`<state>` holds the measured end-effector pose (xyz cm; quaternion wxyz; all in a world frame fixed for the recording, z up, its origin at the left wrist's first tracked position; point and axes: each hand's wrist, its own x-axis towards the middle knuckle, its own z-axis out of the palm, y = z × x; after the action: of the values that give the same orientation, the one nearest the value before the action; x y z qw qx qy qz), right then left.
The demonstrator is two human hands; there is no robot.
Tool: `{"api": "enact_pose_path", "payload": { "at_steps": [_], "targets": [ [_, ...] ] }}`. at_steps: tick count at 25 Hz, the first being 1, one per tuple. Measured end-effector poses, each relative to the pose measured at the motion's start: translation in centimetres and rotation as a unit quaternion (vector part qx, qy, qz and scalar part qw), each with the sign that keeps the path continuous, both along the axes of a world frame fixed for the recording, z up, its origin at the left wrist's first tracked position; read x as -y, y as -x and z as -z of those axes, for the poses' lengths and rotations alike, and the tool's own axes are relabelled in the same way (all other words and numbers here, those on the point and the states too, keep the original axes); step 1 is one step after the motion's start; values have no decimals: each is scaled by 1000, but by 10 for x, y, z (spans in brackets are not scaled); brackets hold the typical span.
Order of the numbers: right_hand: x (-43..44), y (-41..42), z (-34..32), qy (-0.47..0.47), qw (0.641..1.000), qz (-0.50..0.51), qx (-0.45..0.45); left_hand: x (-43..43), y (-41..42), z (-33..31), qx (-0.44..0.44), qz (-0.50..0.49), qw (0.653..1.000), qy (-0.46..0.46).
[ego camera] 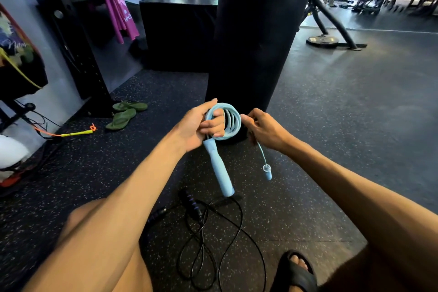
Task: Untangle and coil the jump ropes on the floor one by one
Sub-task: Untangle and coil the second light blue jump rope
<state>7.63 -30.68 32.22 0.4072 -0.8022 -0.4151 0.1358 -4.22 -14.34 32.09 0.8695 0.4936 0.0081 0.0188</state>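
at frame centre the left hand [201, 125] grips the coiled light blue jump rope [224, 122], one handle hanging below. the right hand [265, 130] pinches its loose end. the black jump rope [213, 232] lies tangled on the floor [331, 102], lower centre.

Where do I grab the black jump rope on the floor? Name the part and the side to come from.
Take its ribbed handle, from above. It lies flat on the floor at the far edge of the tangle, and it is thick, while the thin cord loops over itself nearer you.
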Motion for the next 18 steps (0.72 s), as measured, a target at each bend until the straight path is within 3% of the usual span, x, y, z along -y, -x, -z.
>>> {"api": "enact_pose_path", "payload": {
  "at_steps": [5,9,11,13,16,18],
  "targets": [
    [9,5,13,66,987,-23,-142,-16,-4,-5,71,-122,983,117],
    [11,13,15,149,957,-120,-219,-14,-9,-4,44,-277,958,65],
    [9,20,15,188,944,-152,-226,-12,-13,-1,21,-343,939,-30],
    [8,26,13,190,944,-158,-220,-12,-15,4,-7,-391,902,-184],
    [6,30,6,148,963,-163,-157,-9,-14,14,-44,-365,832,-415],
    [6,30,-1,122,977,-160,-68,-5,-15,20,-64,-320,816,-476]
  ]
}}
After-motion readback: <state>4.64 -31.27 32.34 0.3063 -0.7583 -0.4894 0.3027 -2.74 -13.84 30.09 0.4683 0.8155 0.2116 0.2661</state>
